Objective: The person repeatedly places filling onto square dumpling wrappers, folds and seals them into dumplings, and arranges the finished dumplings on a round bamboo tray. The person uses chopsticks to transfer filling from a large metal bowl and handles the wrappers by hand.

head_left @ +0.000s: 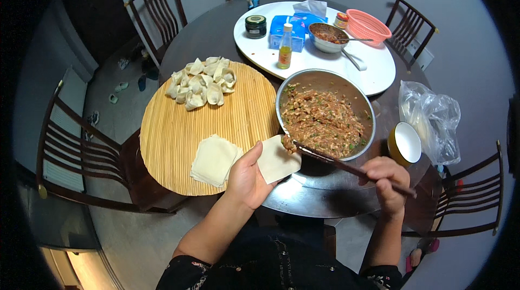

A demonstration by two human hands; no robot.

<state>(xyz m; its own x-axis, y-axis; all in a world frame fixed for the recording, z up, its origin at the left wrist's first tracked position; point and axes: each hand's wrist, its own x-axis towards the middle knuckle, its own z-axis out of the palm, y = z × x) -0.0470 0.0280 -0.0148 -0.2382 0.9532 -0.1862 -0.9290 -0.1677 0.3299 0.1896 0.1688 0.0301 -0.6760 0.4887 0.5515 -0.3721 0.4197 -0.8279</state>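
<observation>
A square wonton wrapper [277, 164] lies across the fingers of my left hand [246, 182], the thumb along its left edge. In my right hand [387, 179] is a pair of dark chopsticks [346, 167], gripped toward the thick end. Their tips carry a dab of meat filling [288, 145] at the wrapper's upper edge. Just beyond stands a steel mixing bowl [323, 77] holding minced meat flecked with green. Left of my left hand, a stack of wrappers [214, 161] rests on a round slatted mat [172, 130]. Folded wontons [201, 81] are heaped at the mat's far side.
A white turntable [254, 54] carries a sauce bottle [285, 49], dark jar [255, 26], blue tissue pack [295, 38], smaller bowl [328, 45] with a spoon and pink basket [368, 27]. At right are a yellow bowl [405, 143] and plastic bag [430, 119]. Chairs [89, 154] surround the table.
</observation>
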